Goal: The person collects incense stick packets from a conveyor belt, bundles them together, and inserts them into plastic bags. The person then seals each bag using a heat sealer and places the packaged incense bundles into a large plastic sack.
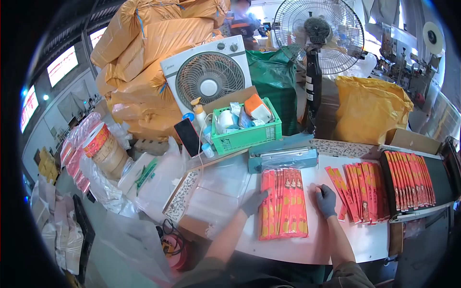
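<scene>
A bundle of long, narrow red packets (283,211) with gold markings lies on the white table in front of me, apparently inside a shiny clear bag. My left hand (254,202), in a grey glove, grips the bundle's left edge. To the right of the bundle, apart from it, my right hand (326,201) is also gloved, its fingers curled in and nothing visible in them. Loose red packets (364,194) are fanned out just beyond this hand. Behind the bundle stands a teal bar-shaped device (283,159), which looks like a bag sealer.
More red packets (410,180) stand in a row on a dark conveyor-like surface (444,180) at right. A green crate (247,139) holds small items, with a phone (188,137) beside it. Clear plastic bags (218,192) cover the left side. Two fans (209,86) and large sacks stand behind.
</scene>
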{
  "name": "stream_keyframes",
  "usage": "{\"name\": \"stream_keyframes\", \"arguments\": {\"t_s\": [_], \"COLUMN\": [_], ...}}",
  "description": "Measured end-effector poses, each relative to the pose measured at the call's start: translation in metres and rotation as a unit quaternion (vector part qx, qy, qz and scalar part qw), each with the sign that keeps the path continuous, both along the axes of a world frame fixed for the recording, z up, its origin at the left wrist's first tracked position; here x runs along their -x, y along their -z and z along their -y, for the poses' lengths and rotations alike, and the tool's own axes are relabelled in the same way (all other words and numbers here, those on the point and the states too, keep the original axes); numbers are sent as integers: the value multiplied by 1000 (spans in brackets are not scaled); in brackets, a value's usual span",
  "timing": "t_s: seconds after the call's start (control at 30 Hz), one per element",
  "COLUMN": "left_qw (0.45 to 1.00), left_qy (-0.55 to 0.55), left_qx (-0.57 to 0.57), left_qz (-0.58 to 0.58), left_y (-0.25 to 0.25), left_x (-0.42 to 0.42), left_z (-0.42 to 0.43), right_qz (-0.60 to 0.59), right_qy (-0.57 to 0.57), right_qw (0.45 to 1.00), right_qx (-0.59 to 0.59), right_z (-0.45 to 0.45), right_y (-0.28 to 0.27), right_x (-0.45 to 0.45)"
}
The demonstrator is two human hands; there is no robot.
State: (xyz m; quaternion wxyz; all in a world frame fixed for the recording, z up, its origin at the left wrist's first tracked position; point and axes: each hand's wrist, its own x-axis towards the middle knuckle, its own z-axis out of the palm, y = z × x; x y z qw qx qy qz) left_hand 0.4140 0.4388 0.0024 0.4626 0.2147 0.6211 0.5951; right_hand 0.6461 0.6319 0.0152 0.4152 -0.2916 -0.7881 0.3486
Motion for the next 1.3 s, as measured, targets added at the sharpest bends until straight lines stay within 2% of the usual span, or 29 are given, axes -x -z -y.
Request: {"name": "stream_keyframes", "arguments": {"t_s": [0.17, 0.23, 0.33, 0.43, 0.63, 0.77, 0.93, 1.03, 1.17, 1.3], "left_qw": [1000, 1000, 996, 997, 1000, 996, 998, 999, 998, 999], "left_qy": [16, 8, 19, 32, 25, 41, 42, 47, 53, 52], "left_qx": [-5, -2, 40, 44, 7, 45, 24, -3, 15, 5], "left_qz": [-24, -15, -79, -60, -11, -67, -35, -24, -30, -14], "left_y": [6, -25, -39, 23, -1, 26, 9, 14, 20, 0], "left_x": [6, -9, -11, 15, 2, 17, 10, 11, 14, 3], "left_z": [-1, 5, 9, -3, 0, -3, -2, -3, -4, -1], "right_qz": [28, 26, 8, -16, -9, -19, -15, -12, 0, -6], "right_qy": [11, 12, 4, 1, 3, 6, 0, 1, 7, 9], "right_qw": [998, 998, 997, 998, 999, 1000, 999, 999, 1000, 1000], "right_qx": [52, 60, 82, 58, 35, 15, 41, 39, 26, 10], "right_z": [0, 4, 14, 13, 10, 5, 11, 9, 8, 6], "right_y": [-2, -10, -24, -20, -15, -5, -16, -13, -13, -8], "right_x": [-1, -2, -2, -1, -1, 0, 0, 0, -1, 0]}}
